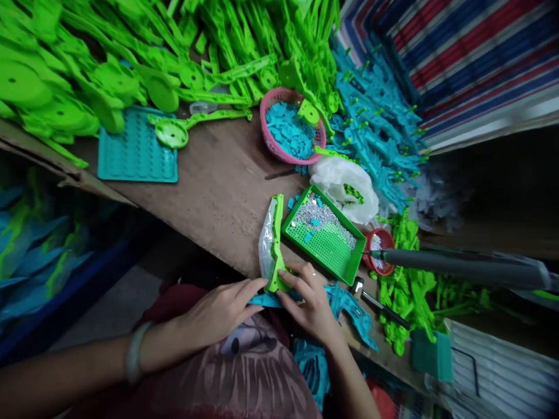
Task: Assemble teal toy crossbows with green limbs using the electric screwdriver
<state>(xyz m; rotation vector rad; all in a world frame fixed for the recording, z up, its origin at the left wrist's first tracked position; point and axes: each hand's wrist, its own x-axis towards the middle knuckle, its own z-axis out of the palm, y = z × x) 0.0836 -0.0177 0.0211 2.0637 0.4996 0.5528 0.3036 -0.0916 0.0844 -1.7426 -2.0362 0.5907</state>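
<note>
At the front edge of the bench, both my hands are closed around the lower end of a long bright-green plastic part (pixel 276 250). A clear, shiny plastic piece (pixel 265 247) lies along its left side. My left hand (pixel 229 302) pinches a flat blue plastic part (pixel 264 299) that crosses under the green end. From the other side, my right hand (pixel 305 294) presses its fingers and thumb on the green part. My fingers hide the place where the parts meet. Just beyond my right hand is a green tray (pixel 336 256) holding small silvery pieces and a few blue bits.
Green plastic parts (pixel 117 81) are heaped along the back, and blue parts (pixel 375 110) at the right. A pink basket (pixel 293 157) holds blue pieces. A hammer (pixel 379 305) lies right of my hand, below a dark rod-shaped tool (pixel 463 267). A teal tray (pixel 131 151) sits left.
</note>
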